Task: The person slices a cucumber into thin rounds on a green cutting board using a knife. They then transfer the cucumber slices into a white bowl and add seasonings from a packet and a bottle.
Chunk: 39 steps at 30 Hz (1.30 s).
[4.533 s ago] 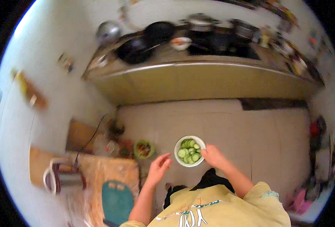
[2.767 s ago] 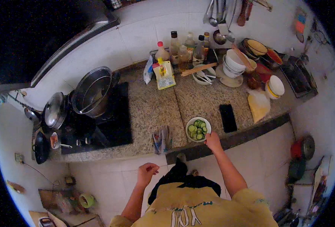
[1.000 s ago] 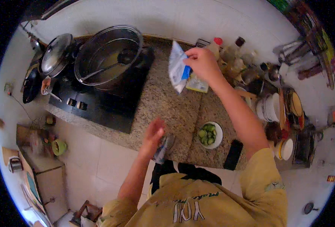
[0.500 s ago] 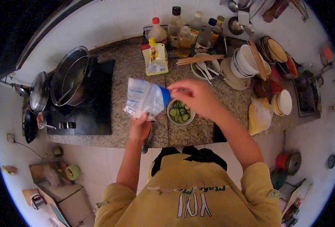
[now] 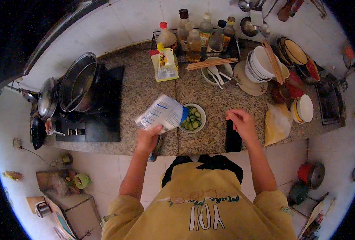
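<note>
My left hand (image 5: pixel 148 138) grips the lower end of a white plastic pouch with blue print (image 5: pixel 160 113). The pouch is tilted, its blue end pointing right and overlapping the left rim of a white bowl (image 5: pixel 202 124). Sliced cucumber (image 5: pixel 192 119) fills that bowl. Off to the bowl's right, my right hand (image 5: pixel 243 123) hovers over the counter with its fingers curled together; whatever they may hold does not show. Under and beside that hand lies a flat black rectangular slab (image 5: pixel 233 139).
Behind stand several sauce bottles (image 5: pixel 206 32) and a yellow pouch (image 5: pixel 165 66). A bowl with spoons (image 5: pixel 206 76) bears chopsticks (image 5: pixel 211 63). To the right are stacked white bowls (image 5: pixel 261 60) and a yellow bag (image 5: pixel 277 124); on the left, a large pot (image 5: pixel 79 82) on the black cooktop (image 5: pixel 99 130).
My right hand has left the pouch's blue end and moved right, over the counter. The pouch has tipped further over, its blue end lower and closer to the cucumber.
</note>
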Motion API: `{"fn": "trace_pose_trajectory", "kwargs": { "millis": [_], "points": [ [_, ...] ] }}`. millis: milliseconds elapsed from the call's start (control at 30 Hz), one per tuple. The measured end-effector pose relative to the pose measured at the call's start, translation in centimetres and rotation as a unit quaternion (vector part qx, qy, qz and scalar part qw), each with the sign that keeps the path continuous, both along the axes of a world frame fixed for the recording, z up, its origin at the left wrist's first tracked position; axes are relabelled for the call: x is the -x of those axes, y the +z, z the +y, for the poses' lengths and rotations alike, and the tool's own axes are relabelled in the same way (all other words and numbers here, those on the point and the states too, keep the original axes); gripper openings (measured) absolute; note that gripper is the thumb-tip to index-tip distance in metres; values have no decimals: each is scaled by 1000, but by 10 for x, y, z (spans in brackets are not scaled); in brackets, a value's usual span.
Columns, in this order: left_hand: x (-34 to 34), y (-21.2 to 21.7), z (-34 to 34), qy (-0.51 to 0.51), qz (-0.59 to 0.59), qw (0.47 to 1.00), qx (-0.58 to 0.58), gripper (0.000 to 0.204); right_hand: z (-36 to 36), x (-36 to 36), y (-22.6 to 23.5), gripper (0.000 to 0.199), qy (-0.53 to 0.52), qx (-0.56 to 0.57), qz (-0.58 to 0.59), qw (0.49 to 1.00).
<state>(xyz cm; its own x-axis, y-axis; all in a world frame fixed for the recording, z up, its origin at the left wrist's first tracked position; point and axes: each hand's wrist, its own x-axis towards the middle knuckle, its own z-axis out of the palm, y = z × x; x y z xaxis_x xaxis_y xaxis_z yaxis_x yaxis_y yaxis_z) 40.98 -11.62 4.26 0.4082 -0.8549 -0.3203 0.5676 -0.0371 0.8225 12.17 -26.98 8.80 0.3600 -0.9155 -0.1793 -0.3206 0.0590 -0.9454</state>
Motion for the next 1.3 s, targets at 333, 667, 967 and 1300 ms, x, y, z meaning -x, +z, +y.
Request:
{"fn": "trace_pose_trajectory", "kwargs": {
  "millis": [333,667,967,1300],
  "points": [
    [0,-6,0,2,0,1000,0,52,13,16,-27,20,-13,21,80,996],
    [-1,-3,4,-21,-16,999,-22,49,20,27,-35,19,-37,2,46,998],
    [-4,-9,-1,-16,-17,999,-27,47,21,36,-42,19,-41,11,37,998],
    [-2,-7,-15,-9,-52,998,-21,45,25,37,-26,18,-46,3,63,997]
  ]
}}
